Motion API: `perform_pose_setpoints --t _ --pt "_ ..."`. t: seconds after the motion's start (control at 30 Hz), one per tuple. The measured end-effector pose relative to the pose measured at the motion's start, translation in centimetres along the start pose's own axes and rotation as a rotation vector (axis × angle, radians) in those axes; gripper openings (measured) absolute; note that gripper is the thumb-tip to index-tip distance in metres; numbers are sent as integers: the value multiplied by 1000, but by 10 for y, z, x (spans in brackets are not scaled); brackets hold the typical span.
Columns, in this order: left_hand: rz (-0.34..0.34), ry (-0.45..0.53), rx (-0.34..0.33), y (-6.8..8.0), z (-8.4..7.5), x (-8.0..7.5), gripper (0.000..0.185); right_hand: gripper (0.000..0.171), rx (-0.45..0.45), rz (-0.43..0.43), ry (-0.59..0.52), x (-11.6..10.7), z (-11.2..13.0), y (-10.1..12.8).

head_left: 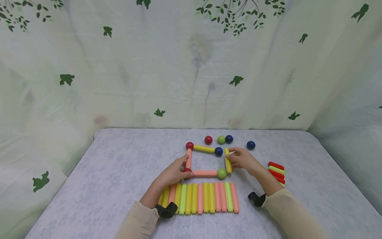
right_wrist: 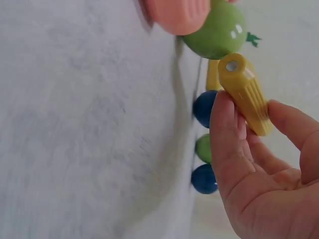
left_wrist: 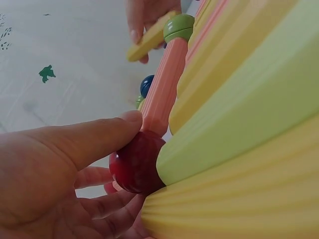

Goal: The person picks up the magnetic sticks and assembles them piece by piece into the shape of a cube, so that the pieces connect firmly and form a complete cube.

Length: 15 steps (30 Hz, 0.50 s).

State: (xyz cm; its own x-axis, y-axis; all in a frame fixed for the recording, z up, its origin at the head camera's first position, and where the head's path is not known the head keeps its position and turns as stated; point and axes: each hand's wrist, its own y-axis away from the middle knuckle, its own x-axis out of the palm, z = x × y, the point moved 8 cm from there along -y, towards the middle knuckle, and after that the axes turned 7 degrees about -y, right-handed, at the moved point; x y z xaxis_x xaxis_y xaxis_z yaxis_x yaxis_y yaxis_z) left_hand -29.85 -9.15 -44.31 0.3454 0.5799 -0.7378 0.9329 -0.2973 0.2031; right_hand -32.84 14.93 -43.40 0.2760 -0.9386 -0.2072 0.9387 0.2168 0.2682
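Note:
On the table, rods and balls form a three-sided outline, with its right side open. My left hand (head_left: pixel 174 171) grips its near-left corner, thumb and fingers around a red ball (left_wrist: pixel 137 162). From that ball a pink rod (head_left: pixel 204 173) runs right to a green ball (head_left: pixel 221 174), and another pink rod (head_left: pixel 188 160) leads back to a second red ball (head_left: pixel 189 145). A yellow rod (head_left: pixel 204 149) joins this one to a blue ball (head_left: pixel 219 151). Pinched between thumb and fingers of my right hand (head_left: pixel 243 160) is a separate yellow rod (right_wrist: pixel 247 99), one end close to the green ball.
A row of yellow, pink and green rods (head_left: pixel 200 199) lies in front of the outline. Behind it sit a loose red ball (head_left: pixel 208 139), a green ball (head_left: pixel 221 139) and two blue balls (head_left: pixel 251 145). Short red and green rods (head_left: pixel 276 172) lie beyond my right forearm.

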Motion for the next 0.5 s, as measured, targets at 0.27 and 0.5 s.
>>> perform_pose_setpoints --t 0.27,0.5 --pt "-2 30 10 1 -1 -1 81 41 42 67 -125 9 -12 -17" --pt "-14 49 18 3 0 -2 80 46 100 45 -74 13 -12 -22"
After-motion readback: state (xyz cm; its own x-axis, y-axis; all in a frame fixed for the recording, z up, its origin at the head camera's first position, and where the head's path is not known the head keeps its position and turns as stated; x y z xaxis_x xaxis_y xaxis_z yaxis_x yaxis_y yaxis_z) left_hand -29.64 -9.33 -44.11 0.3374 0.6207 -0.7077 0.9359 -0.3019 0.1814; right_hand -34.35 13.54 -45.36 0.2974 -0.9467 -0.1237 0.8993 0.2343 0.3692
